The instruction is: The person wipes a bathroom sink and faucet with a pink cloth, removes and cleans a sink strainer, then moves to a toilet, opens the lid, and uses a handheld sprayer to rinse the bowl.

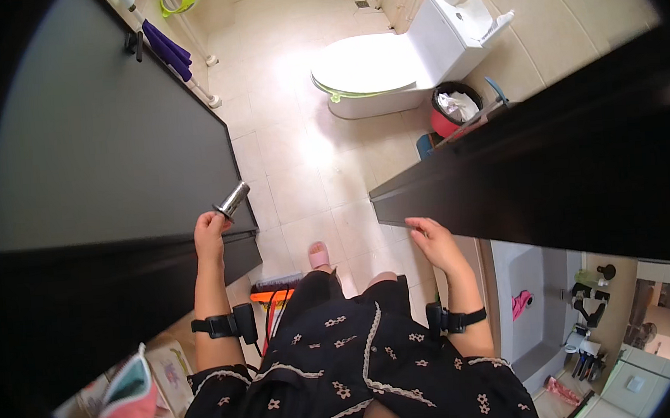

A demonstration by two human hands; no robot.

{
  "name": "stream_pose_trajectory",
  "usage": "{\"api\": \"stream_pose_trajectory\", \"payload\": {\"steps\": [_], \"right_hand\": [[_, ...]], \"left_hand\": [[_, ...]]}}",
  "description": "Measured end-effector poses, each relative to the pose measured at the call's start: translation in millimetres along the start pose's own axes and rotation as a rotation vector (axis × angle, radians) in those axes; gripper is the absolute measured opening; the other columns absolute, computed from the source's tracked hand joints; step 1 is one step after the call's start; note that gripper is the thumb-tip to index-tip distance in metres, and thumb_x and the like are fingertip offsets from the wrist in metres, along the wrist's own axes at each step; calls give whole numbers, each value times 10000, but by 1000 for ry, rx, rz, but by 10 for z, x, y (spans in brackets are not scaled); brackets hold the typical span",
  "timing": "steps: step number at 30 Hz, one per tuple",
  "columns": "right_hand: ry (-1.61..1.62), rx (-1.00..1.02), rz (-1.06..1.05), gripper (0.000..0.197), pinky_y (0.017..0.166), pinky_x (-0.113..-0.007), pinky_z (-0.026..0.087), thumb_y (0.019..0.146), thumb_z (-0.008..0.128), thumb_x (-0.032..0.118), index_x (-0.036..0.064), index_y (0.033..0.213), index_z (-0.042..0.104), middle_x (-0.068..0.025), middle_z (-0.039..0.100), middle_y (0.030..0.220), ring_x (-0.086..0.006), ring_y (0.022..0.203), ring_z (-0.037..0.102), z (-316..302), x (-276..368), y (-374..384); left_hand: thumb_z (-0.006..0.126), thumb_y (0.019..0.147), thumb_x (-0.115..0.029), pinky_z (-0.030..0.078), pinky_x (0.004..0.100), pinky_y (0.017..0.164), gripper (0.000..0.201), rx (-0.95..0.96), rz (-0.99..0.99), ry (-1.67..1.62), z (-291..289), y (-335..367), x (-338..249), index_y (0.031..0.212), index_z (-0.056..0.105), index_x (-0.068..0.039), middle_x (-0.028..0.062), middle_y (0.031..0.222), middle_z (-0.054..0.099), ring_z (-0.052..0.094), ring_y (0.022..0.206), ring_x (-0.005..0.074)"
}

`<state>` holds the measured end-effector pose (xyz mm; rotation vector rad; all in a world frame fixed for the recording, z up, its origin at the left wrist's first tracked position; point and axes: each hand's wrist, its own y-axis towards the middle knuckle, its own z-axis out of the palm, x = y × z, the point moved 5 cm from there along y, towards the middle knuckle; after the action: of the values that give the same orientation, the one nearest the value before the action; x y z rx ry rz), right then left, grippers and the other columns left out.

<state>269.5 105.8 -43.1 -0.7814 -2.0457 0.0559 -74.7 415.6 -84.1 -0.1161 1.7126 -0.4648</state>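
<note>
The left hand had its grip closed around a shiny metal door handle, which stuck up and away from the fingers against the dark door. The right hand rested flat, grip wide, on the dark door frame. A white toilet stood well beyond both hands.

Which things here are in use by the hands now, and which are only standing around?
In hand:
- left hand grips the metal door handle of the dark door
- right hand rests on the dark door frame

Standing around:
- white toilet
- red waste bin
- purple cloth
- orange brush
</note>
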Motion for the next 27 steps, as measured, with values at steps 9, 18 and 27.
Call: {"api": "stream_pose_trajectory", "payload": {"steps": [9,18,27], "right_hand": [[292,-101,82,350,725,-254,467,777,553,65,79,1124,601,-66,592,1052,-122,798,565,165,177,2042],[728,-84,563,434,533,-268,473,826,580,164,107,1244,475,-30,582,1055,-124,711,589,675,-432,4230],[562,85,822,671,451,-291,439,759,632,190,80,1354,343,-98,609,898,-158,594,561,1744,-1409,5679]], "left_hand": [[529,838,-204,308,179,526,148,-188,-53,-41,-220,837,-55,880,545,-64,1,723,580,440,596,33],[529,834,-160,417,215,608,97,-318,-71,-8,-25,1439,-233,830,525,-64,-29,650,470,402,558,45],[466,885,-181,311,193,518,134,-493,-312,145,503,1922,-300,849,496,-56,-17,703,463,391,580,34]]}}
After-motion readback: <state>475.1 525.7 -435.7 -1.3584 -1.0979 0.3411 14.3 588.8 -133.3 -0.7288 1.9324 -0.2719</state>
